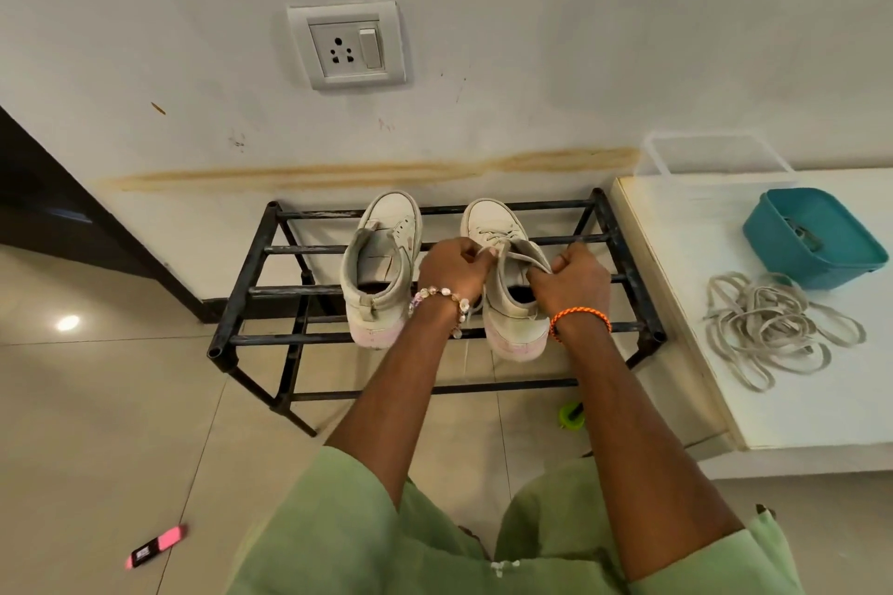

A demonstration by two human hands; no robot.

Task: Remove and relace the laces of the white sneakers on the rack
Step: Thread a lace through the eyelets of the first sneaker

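Observation:
Two white sneakers stand side by side on the black metal rack [270,249], toes toward the wall. The left sneaker [381,266] has no lace in it. The right sneaker [507,285] carries a lace [493,238] across its lower eyelets. My left hand [454,267] pinches one lace end at the shoe's left side. My right hand [572,280] grips the other lace strand at the shoe's right collar. A loose pile of laces [773,326] lies on the white bench [676,377] to the right.
A teal tub [816,237] and a clear plastic box [715,155] sit on the bench near the wall. A green object [571,416] lies on the floor under the rack's right end. A pink highlighter [155,546] lies on the tiles at lower left. A dark door frame [72,217] stands left.

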